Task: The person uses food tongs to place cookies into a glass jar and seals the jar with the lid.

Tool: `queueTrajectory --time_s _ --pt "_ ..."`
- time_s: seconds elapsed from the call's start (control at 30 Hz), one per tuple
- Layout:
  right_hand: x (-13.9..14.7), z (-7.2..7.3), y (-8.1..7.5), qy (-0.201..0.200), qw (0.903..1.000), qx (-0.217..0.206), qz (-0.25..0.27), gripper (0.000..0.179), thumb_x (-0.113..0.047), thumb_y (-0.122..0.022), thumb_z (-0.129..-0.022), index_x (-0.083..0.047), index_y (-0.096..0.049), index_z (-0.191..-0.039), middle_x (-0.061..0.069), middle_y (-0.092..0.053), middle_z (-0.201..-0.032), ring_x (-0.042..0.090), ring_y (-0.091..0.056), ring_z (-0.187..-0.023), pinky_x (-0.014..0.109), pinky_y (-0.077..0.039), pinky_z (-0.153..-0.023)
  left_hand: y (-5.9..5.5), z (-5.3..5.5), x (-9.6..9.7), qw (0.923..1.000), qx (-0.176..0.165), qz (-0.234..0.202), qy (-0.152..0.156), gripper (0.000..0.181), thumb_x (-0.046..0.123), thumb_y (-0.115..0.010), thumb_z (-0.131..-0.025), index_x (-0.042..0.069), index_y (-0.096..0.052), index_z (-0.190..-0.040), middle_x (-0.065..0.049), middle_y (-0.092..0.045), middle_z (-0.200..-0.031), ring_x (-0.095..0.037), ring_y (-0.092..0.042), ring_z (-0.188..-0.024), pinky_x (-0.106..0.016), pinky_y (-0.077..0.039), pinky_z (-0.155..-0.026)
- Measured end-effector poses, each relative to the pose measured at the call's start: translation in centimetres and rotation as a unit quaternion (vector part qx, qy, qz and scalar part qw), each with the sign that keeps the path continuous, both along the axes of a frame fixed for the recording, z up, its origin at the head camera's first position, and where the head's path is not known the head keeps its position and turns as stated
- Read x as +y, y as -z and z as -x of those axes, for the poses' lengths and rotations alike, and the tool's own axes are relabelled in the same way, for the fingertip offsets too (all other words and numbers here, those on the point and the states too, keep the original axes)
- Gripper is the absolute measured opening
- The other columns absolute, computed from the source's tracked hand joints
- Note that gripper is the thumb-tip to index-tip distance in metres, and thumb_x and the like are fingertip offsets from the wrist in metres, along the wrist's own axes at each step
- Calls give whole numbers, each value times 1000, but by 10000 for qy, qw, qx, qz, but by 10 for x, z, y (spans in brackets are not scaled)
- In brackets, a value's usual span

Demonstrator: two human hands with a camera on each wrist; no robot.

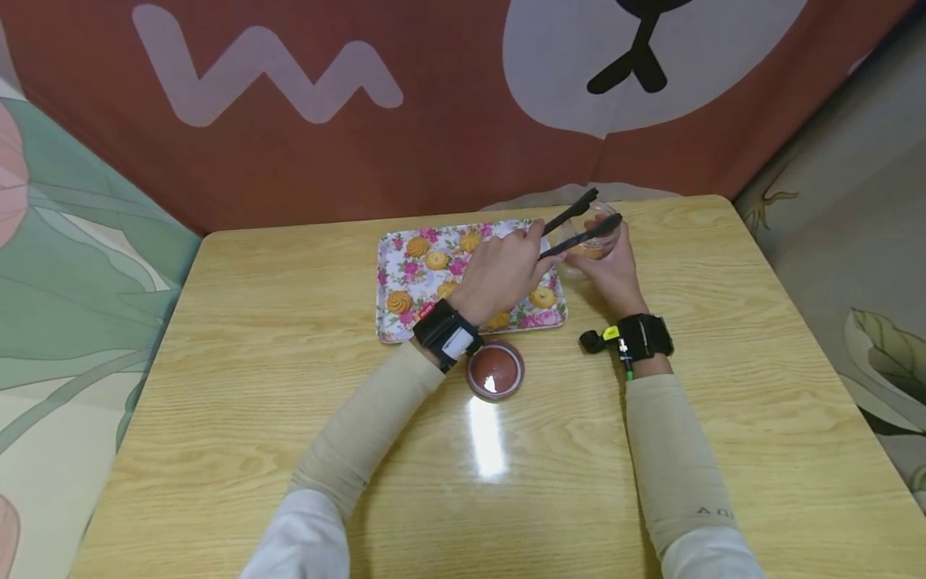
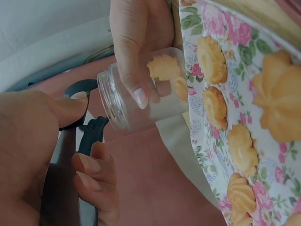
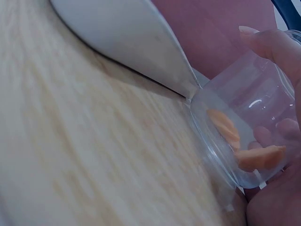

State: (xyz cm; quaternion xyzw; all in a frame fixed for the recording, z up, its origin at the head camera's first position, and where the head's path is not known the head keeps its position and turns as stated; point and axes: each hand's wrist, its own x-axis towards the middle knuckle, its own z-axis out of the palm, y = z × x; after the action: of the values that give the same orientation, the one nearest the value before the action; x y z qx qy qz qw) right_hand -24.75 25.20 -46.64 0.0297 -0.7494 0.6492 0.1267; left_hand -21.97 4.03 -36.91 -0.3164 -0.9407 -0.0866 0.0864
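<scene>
My left hand (image 1: 502,273) grips black tongs (image 1: 579,239) over the right part of a floral tray (image 1: 387,328). The tongs' two tips stand apart at the mouth of a clear jar (image 2: 136,110), with no cookie showing between them. My right hand (image 1: 615,273) holds that jar, thumb on one side and fingers round the other, beside the tray's right end. Inside the jar, cookies (image 3: 261,157) lie at the bottom. Several golden swirled cookies (image 1: 399,301) sit on the tray, some of them hidden under my left hand and wrist.
A round reddish-brown lid (image 1: 495,371) lies on the wooden table (image 1: 289,450) just in front of the tray, near my left wrist. A brown printed curtain (image 1: 448,153) hangs right behind the table's back edge.
</scene>
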Motion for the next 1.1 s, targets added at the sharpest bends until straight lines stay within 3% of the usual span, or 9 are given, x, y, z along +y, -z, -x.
queueTrajectory --time_s 0.2,0.4,0.57,0.8,1.1 --pt "-9 -9 -14 -17 9998 -119 -140 81 -15 -83 -71 -12 -33 -136 17 -45 -132 18 -40 -120 36 -25 -105 -2 -3 -7 9991 -321 -260 -136 63 53 -41 -96 3 -42 -134 -3 -59 -82 -10 -52 -52 -26 -43 -38" --pt "-12 -8 -15 -40 9998 -138 129 80 -13 -84 -70 -22 -37 -134 5 -46 -127 20 -39 -116 33 -29 -97 -8 -8 -22 9988 -128 -362 -300 58 51 -43 -96 4 -45 -129 1 -54 -67 -9 -49 -45 -25 -40 -35" --pt "-9 -4 -19 93 9999 -134 -22 79 -13 -83 -71 -14 -36 -134 12 -43 -128 19 -39 -114 30 -32 -92 -8 -10 -36 9971 -119 -556 -496 63 54 -44 -94 1 -46 -129 0 -55 -65 -10 -50 -45 -26 -42 -36" --pt "17 11 3 222 9995 -205 -80 83 -18 -84 -70 -18 -34 -136 8 -42 -131 18 -39 -117 29 -33 -95 1 -14 -55 9947 -365 -665 -696 60 50 -49 -93 2 -47 -128 0 -54 -62 -10 -48 -42 -26 -36 -33" --pt "20 8 -3 239 9992 -312 100 83 -14 -84 -69 -18 -34 -135 7 -41 -131 19 -39 -118 29 -34 -97 23 -23 -71 9930 -774 -448 -775 59 47 -54 -92 2 -47 -128 2 -55 -58 -11 -50 -42 -27 -37 -34"
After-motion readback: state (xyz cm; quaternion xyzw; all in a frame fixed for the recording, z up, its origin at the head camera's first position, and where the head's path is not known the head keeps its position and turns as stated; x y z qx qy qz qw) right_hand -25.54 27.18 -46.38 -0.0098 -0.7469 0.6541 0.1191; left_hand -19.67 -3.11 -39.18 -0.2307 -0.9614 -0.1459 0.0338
